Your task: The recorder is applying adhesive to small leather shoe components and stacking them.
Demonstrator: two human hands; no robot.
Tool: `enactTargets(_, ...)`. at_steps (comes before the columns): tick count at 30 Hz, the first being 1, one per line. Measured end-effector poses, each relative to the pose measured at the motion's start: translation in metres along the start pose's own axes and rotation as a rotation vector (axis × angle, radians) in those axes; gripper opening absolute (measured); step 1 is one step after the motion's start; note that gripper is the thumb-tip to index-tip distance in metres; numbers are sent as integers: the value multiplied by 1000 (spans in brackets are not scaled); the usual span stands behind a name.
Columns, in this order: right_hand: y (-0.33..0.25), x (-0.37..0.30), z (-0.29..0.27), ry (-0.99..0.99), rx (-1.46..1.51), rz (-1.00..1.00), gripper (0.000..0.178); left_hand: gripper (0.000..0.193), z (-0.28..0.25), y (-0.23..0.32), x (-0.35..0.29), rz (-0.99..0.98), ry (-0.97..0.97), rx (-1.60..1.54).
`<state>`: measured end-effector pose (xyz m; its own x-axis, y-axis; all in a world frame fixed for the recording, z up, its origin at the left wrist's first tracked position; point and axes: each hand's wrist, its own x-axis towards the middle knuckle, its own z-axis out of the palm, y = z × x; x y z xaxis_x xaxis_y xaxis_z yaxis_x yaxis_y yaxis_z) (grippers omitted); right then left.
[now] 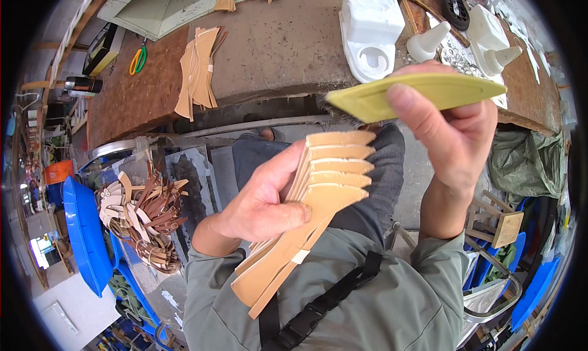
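Observation:
My left hand [269, 204] is closed around a fanned stack of tan leather pieces [337, 198], its thumb pressed on the top one. The pieces' upper ends are spread apart in steps, and a small white tag [300, 256] sits lower down on the stack. Raised to the right, my right hand [447, 130] grips a yellow-green brush [422, 95] by its flat back. Dark bristles show at the brush's left end, above the leather and apart from it.
On the brown workbench [275, 51] lie another bundle of tan pieces [199, 72] and scissors [139, 59] with green and orange handles. White plastic dispensers [370, 26] and a white cone nozzle [429, 41] stand right. Brown and cream strips [144, 216] are heaped at my left, beside a blue bin [86, 234].

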<state>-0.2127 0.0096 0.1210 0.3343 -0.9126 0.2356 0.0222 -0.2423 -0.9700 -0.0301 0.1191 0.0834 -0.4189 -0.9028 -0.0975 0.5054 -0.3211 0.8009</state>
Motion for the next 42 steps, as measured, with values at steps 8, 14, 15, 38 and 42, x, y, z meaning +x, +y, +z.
enactTargets(8,-7,-2,8,127,12,74,13,70,-2,-1,-8,52,3,63)
enactTargets(14,-1,-11,2,-47,-226,-129,14,70,-10,-3,-15,49,45,51)
enactTargets(15,-6,-9,1,88,-126,-25,14,69,-12,-2,-14,17,42,33)
enactTargets(38,7,-9,-21,11,-62,70,15,70,-5,-3,-20,-12,194,-47)
enactTargets(42,3,-22,-18,5,83,-72,17,69,-7,-2,-19,-14,149,-66)
